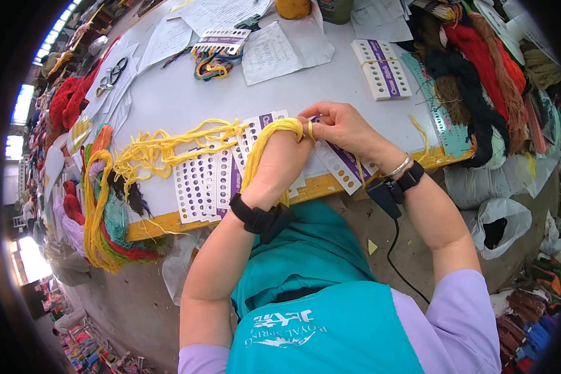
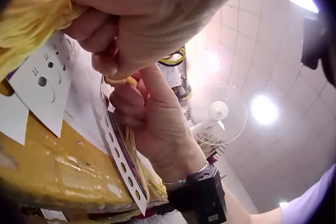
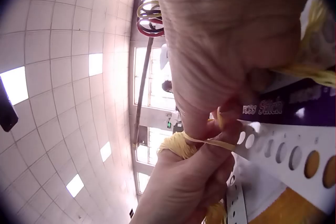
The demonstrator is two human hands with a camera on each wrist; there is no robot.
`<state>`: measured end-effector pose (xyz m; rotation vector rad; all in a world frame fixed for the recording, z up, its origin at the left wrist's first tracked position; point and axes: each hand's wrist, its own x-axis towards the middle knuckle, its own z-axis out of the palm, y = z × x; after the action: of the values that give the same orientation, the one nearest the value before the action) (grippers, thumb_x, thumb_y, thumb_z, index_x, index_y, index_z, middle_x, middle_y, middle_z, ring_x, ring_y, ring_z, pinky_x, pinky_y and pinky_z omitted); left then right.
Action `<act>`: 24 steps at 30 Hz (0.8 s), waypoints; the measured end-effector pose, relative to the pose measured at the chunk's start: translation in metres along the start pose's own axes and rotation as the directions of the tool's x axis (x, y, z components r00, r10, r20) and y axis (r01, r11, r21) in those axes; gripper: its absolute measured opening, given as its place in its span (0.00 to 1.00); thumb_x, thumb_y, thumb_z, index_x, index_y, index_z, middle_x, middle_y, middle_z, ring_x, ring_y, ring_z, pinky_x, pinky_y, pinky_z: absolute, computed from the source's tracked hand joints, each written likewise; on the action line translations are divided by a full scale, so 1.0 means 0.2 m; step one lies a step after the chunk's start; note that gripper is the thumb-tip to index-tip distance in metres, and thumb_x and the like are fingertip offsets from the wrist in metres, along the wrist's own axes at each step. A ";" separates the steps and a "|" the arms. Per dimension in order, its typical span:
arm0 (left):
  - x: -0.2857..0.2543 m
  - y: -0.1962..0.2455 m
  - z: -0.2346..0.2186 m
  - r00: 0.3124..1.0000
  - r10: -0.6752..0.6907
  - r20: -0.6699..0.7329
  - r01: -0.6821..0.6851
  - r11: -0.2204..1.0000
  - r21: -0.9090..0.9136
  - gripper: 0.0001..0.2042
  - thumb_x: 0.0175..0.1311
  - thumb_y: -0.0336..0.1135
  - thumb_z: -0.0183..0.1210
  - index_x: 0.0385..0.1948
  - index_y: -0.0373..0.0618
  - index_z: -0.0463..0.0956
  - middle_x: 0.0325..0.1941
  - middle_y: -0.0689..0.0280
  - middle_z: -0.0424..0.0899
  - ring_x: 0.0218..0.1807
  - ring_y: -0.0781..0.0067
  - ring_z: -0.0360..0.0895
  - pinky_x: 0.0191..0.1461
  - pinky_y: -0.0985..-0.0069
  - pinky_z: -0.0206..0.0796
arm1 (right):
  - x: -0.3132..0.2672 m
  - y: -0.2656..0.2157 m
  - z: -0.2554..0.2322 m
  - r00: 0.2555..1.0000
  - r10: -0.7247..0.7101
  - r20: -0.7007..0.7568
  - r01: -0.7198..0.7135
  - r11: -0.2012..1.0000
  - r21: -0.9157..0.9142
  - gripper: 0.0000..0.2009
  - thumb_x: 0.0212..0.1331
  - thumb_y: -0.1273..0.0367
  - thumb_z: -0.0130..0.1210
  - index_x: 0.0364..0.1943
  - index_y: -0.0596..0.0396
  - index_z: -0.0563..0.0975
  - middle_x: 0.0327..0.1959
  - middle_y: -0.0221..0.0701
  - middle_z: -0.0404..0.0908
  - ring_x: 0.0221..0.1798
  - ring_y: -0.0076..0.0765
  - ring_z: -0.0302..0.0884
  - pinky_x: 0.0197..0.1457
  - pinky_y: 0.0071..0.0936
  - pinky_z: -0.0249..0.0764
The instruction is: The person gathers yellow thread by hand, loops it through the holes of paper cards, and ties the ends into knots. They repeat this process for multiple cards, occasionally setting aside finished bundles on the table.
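Note:
A thick hank of yellow thread [image 1: 168, 146] lies across the white table and runs over the back of my left hand [image 1: 280, 159], which grips the bundle [image 2: 26, 22]. My right hand [image 1: 336, 128] meets it at the fingertips and pinches a loop of yellow thread [image 1: 310, 129], seen as a thin strand [image 3: 210, 141] in the right wrist view. Beneath both hands lie white punched thread cards with purple stripes [image 1: 215, 177]; one card [image 2: 123, 161] stands on edge by the right hand, and its holes [image 3: 286, 153] show close up.
Another punched card [image 1: 380, 68] lies at the back right, a third with coloured threads [image 1: 218, 50] at the back. Papers [image 1: 280, 53], scissors [image 1: 111, 75] and skeins of yarn [image 1: 480, 68] crowd the table. More skeins hang off the yellow front edge [image 1: 106, 230].

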<state>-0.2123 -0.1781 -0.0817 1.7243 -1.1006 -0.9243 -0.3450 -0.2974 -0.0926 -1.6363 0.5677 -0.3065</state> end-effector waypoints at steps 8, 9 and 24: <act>-0.20 0.12 -0.30 0.916 -0.269 0.297 0.389 0.417 -0.821 0.12 0.74 0.41 0.51 0.27 0.51 0.66 0.20 0.77 0.59 0.15 0.88 0.50 0.16 0.86 0.43 | -0.01 -0.05 0.03 0.999 0.016 -0.051 -0.027 0.976 -0.216 0.12 0.66 0.60 0.55 0.35 0.55 0.79 0.20 0.26 0.78 0.23 0.21 0.74 0.29 0.23 0.69; -0.27 0.12 -0.38 0.922 -0.251 0.296 0.377 0.398 -0.837 0.13 0.74 0.41 0.50 0.26 0.51 0.65 0.20 0.77 0.58 0.15 0.88 0.50 0.16 0.86 0.44 | -0.01 -0.05 0.03 0.999 0.023 -0.043 -0.032 0.976 -0.214 0.12 0.66 0.61 0.55 0.35 0.55 0.79 0.20 0.26 0.78 0.23 0.21 0.74 0.30 0.23 0.69; -1.01 -0.03 -1.61 0.913 -0.178 -0.367 -0.169 0.654 -0.738 0.09 0.78 0.37 0.48 0.38 0.44 0.72 0.18 0.79 0.53 0.14 0.91 0.45 0.13 0.88 0.37 | 0.02 -0.28 0.01 0.994 0.097 0.058 -0.069 0.928 -0.366 0.09 0.66 0.67 0.55 0.35 0.59 0.77 0.19 0.26 0.76 0.21 0.20 0.70 0.26 0.24 0.66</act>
<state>0.0099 0.0986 0.0519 1.1110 -0.3137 -0.8021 -0.3302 -0.2953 -0.0378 -1.9656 0.6632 -0.0765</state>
